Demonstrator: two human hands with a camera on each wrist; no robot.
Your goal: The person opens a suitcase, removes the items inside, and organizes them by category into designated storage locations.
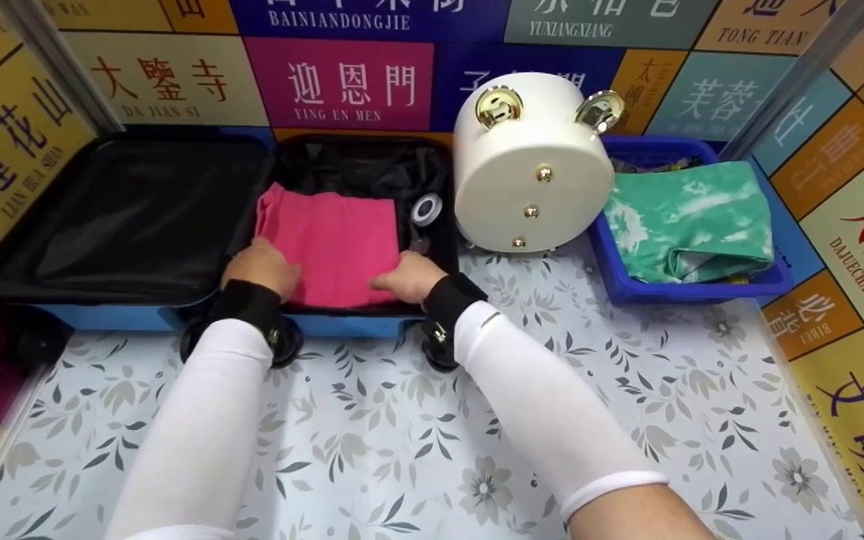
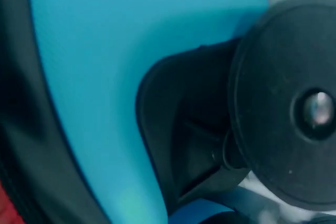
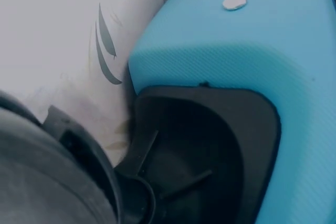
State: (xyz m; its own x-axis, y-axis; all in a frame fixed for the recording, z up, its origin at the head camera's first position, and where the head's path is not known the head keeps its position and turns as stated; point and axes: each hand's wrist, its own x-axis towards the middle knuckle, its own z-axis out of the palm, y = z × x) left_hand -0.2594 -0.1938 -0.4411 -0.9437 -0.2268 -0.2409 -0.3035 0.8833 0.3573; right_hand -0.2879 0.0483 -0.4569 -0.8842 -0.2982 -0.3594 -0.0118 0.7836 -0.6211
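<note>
1. From the head camera, a blue suitcase (image 1: 342, 324) lies open on the flowered counter (image 1: 417, 435). A folded pink cloth (image 1: 331, 240) sits in its right half. The left hand (image 1: 261, 266) rests flat on the cloth's near-left corner, and the right hand (image 1: 406, 276) lies on its near-right edge, fingers pointing inward. Both hands look fairly flat, pressing on the cloth rather than gripping it; the cloth stretches between them and away from the person. A roll of tape (image 1: 427, 209) sits in the case just right of the cloth. A white round box (image 1: 529, 165) stands behind the right hand, and a blue bin (image 1: 702, 289) holding a green cloth (image 1: 691, 221) is further right.

2. The left wrist camera shows only the suitcase's blue shell (image 2: 131, 77) and a black wheel (image 2: 286, 108), close up and blurred. The hand and cloth are out of sight.

3. The right wrist camera shows the shell (image 3: 252, 45), a black wheel housing (image 3: 210, 150) and a strip of counter (image 3: 58, 40). No hand or cloth appears here.
</note>
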